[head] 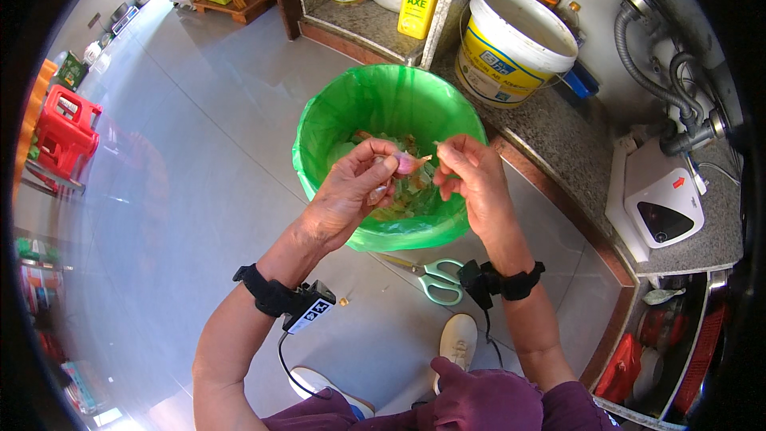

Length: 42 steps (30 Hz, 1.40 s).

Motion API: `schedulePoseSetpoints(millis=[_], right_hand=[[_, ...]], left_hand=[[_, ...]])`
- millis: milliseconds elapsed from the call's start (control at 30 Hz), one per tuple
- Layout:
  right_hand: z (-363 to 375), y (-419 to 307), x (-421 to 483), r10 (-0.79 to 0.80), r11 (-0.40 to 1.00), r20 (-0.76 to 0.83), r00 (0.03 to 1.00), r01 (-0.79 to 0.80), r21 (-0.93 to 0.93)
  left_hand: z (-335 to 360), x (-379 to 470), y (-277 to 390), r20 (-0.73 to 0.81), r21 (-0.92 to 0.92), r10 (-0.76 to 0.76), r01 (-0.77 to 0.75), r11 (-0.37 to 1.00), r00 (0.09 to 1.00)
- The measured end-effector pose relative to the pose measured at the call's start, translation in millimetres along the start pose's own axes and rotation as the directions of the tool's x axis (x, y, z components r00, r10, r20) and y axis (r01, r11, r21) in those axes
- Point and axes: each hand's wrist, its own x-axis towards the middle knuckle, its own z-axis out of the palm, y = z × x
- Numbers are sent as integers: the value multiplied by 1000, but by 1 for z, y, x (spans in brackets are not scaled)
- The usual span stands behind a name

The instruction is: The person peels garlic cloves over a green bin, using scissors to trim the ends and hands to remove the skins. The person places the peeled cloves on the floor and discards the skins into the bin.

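My left hand (353, 182) pinches a purple-skinned garlic clove (408, 163) between thumb and forefinger, its dry tip pointing right. Another papery-skinned piece (378, 193) is tucked under the curled fingers. Just right of the clove is my right hand (470, 173), apart from it, thumb and forefinger drawn together. A tiny pale speck shows at that fingertip; whether it is a held scrap is unclear. Both hands are over a bin lined with a green plastic bag (383, 87). Vegetable scraps and papery skins (413, 197) lie inside, partly hidden by the hands.
Scissors with mint-green handles (443, 281) lie on the tiled floor (197, 191) near my shoes (459, 338). A white bucket (508, 42) and a yellow AXE bottle (419, 3) stand on granite ledges behind the bin. At right are a white appliance (664, 209) and grey drain hoses (634, 54).
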Motion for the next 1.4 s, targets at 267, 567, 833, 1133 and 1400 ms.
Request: schedulePoseSetpoints(millis=[267,567,833,1133,1400], right_hand=[[15,5,-6,-238,966,-21,971,234,-109],[25,-8,-10,-118,991,6,993,118,-67],[24,1,-8,-191,982,-22,981,190,-19],[25,1,-11,-192,979,-45,980,195,64],[21,0,-8,-200,980,5,980,201,-16]], left_hand=[[-4,0,-2,4,-37,0,0,999,1000],[6,-5,4,15,455,290,-265,850,957],[7,-3,-3,-58,212,176,-160,964,983],[7,-2,-3,-68,14,140,-140,990,988],[7,1,-4,-85,196,182,-163,967,980]])
